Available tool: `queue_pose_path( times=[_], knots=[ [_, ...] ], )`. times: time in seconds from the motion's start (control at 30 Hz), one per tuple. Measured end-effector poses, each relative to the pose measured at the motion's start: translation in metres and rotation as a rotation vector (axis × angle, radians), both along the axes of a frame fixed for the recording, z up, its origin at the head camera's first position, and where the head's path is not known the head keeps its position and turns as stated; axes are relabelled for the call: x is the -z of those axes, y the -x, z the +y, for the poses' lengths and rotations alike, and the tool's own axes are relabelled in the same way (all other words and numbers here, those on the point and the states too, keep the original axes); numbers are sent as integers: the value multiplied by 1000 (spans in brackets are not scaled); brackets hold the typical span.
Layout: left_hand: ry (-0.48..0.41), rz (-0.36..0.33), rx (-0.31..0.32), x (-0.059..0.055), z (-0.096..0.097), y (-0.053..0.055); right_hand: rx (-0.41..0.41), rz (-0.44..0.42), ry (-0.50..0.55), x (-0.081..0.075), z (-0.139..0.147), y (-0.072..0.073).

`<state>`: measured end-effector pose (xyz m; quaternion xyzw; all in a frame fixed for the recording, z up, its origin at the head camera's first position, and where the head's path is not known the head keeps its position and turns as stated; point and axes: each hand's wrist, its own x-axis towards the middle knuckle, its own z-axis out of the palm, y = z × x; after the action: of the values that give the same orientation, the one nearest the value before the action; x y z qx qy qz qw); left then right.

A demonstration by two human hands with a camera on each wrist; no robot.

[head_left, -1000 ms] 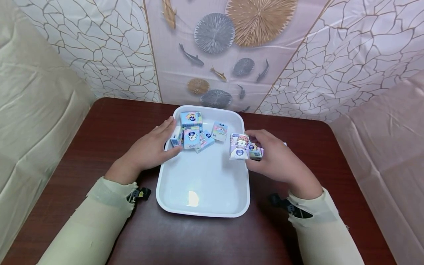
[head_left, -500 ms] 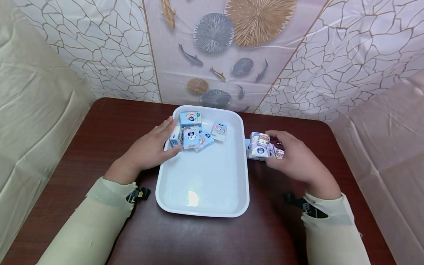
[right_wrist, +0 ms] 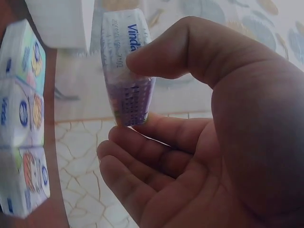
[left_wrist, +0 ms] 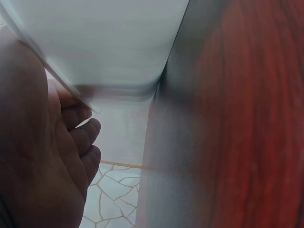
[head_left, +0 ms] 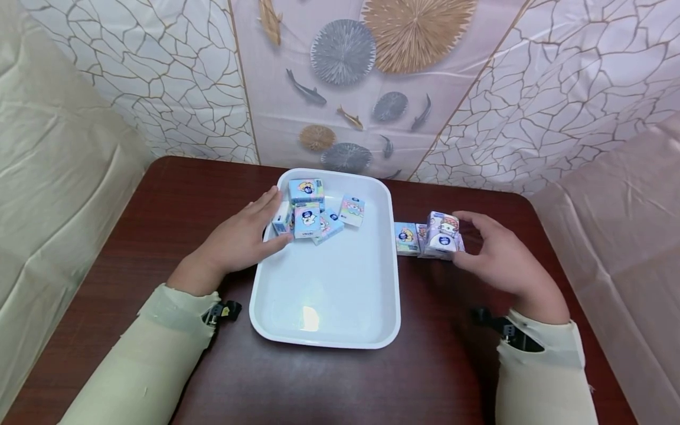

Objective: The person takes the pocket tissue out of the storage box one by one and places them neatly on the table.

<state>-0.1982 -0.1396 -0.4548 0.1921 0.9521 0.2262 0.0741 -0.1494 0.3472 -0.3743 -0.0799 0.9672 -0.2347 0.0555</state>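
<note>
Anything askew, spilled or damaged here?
Mainly the jumbled packs in the white tray: they lie at mixed angles toward its far end, some overlapping, while the row of packs on the table beside it lines up neatly. No spill or damage visible.

Purple-white packet (head_left: 443,232) above three packets (right_wrist: 21,116)

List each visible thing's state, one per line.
White tray, upright, partly filled
Blue packs, jumbled in the tray's far half
Row of three packs, lying flat beside the tray
Held pack, raised above the row
Left hand, resting on the tray's rim
Right hand, gripping the held pack
</note>
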Motion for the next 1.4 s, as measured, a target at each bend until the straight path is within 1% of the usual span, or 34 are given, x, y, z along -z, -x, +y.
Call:
queue_pose_path(
  times=[0.27,0.4,0.53,0.67,0.73,0.93,1.17,1.4],
  knots=[
    [0,-5,-4,-1,0,0,34,-40,-40,-2,29,1],
    [-3,-3,-1,-1,0,0,45,-55,-24,0,50,0],
    [-5,-3,3,-1,0,0,46,-52,1,6,69,0],
    [-7,-4,1,1,0,0,51,-50,20,13,81,1],
    [-7,-2,0,1,-1,0,56,-63,26,16,86,2],
    [-10,0,2,2,-1,0,81,-83,-17,33,101,9],
    [-7,1,3,3,-1,1,88,-137,-8,50,113,13],
    [-10,-4,-2,2,-1,1,78,-147,-26,61,119,19]
  ],
)
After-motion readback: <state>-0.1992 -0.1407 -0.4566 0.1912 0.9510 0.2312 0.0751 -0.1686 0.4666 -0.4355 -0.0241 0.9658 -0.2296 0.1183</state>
